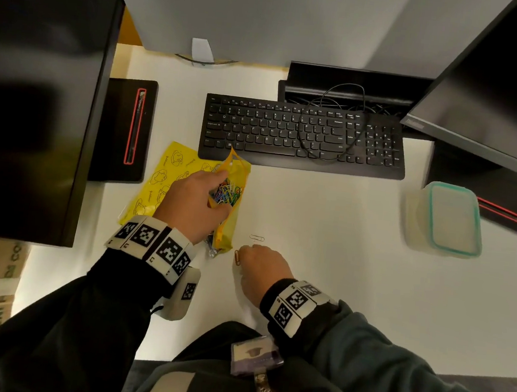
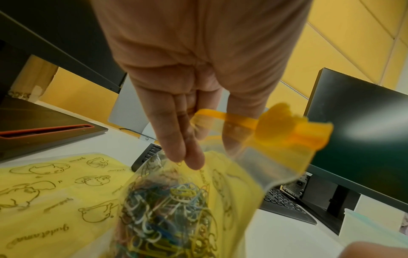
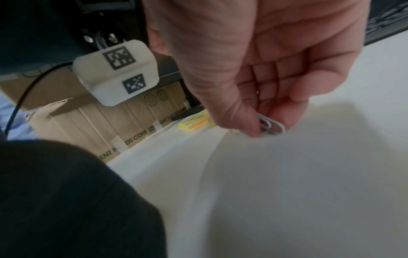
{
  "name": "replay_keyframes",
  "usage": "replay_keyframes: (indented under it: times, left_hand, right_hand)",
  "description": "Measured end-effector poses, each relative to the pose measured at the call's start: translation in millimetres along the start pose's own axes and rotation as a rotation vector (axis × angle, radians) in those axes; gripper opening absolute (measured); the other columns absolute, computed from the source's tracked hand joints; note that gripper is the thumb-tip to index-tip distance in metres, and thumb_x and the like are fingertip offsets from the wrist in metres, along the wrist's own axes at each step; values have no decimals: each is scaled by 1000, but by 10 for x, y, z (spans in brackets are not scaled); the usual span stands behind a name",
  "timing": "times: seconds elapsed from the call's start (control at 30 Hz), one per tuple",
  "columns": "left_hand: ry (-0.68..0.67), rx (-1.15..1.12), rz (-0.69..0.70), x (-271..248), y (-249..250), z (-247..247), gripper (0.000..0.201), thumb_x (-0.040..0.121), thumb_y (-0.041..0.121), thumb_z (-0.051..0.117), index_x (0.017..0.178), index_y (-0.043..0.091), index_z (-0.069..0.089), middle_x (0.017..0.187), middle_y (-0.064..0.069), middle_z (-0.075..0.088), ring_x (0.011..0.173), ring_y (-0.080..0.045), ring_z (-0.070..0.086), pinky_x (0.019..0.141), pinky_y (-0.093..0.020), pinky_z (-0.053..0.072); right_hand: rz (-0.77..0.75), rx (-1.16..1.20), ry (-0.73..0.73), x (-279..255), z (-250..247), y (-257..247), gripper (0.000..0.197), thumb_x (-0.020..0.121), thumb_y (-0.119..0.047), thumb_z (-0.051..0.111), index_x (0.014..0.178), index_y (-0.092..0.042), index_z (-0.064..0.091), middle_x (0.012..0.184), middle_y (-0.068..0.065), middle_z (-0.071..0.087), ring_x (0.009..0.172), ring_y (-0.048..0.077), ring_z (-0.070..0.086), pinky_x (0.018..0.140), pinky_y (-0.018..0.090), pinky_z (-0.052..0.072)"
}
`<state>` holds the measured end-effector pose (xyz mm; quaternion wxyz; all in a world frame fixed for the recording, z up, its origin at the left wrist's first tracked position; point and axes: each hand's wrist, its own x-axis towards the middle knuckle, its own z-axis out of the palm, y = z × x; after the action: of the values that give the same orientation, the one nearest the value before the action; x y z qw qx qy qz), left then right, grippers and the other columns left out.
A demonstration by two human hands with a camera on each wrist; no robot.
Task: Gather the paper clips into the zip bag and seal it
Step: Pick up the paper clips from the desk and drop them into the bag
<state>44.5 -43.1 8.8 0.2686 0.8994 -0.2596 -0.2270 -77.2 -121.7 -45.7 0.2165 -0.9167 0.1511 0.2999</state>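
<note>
My left hand (image 1: 193, 202) grips the mouth of a yellow zip bag (image 1: 226, 238) with an orange zip strip (image 2: 293, 132) and holds it open above the desk. Its fingers (image 2: 176, 132) reach inside the mouth. Many coloured paper clips (image 2: 167, 218) fill the bag. Just to the right, my right hand (image 1: 260, 259) is low on the white desk and pinches a pale paper clip (image 3: 273, 126) between thumb and fingers. An orange clip (image 1: 237, 257) shows at its fingertips; whether it is held is unclear. A silver clip (image 1: 257, 237) lies loose beyond the hand.
A second yellow printed bag (image 1: 157, 179) lies flat under the left hand. A black keyboard (image 1: 304, 137) with a cable sits behind. A clear container with a teal lid (image 1: 450, 219) stands at the right. Monitors flank the desk, and cardboard boxes (image 3: 123, 122) stand off its left edge.
</note>
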Motion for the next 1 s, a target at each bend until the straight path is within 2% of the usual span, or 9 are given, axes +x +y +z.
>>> replay_keyframes:
  times: [0.07,0.13,0.2,0.27,0.4,0.5,0.6,0.73,1.0]
  left_hand:
    - [3,-2,4,1,-7,-15,56,80,18,66,132,18,45,132,-6,52,108,-25,53,94,-29,39]
    - [5,2,8,8,-10,-19,56,80,18,65,132,19,46,131,-6,53,106,-24,54,91,-27,39]
    - [3,-3,8,14,-11,-9,55,80,18,65,132,19,46,131,-5,53,104,-24,54,90,-26,39]
    - [-4,-8,4,19,-12,-2,56,80,18,66,132,19,46,132,-4,53,104,-24,55,91,-27,39]
    - [-1,-5,3,20,-33,-19,55,80,17,66,131,19,47,133,-4,52,107,-24,54,94,-30,41]
    - [-1,-3,6,18,-36,-30,54,80,17,65,131,19,47,132,-4,53,108,-23,54,94,-30,41]
    - [-4,0,7,12,-39,-29,55,80,18,65,132,19,46,132,-4,53,107,-23,54,93,-29,41]
    - [-4,-2,3,9,-49,-22,55,80,19,65,132,19,46,134,-4,51,112,-22,52,96,-31,41]
    - [-18,12,4,16,-28,-2,55,80,18,64,132,18,45,136,-4,50,114,-23,52,99,-32,41]
  right_hand:
    - [4,113,67,-11,-10,23,24,86,1,43,109,-4,50,109,17,60,99,35,58,77,35,45]
    - [30,223,126,12,-22,12,28,86,0,43,112,-6,50,108,16,61,97,35,59,78,34,48]
    - [34,231,146,56,-18,-16,28,86,-2,44,113,-6,51,110,16,60,99,36,59,81,36,48]
    - [-20,154,131,89,-15,-48,27,88,0,42,114,-3,50,109,19,58,99,37,58,82,39,48]
    - [-178,-102,52,112,-63,-16,36,92,1,38,127,-4,44,115,21,53,105,37,55,86,41,46]
    - [-289,-261,34,119,-129,79,36,91,2,40,126,-4,46,115,19,53,106,36,53,83,41,46]
    - [-364,-325,-5,144,-182,156,34,90,4,42,123,-3,48,115,19,53,106,36,52,83,41,46]
    - [-376,-337,-33,177,-218,175,30,89,4,43,118,-1,49,116,18,53,107,35,52,83,41,46]
    - [-278,-393,-109,131,-158,98,35,94,-1,40,128,2,41,127,22,47,116,37,48,90,42,45]
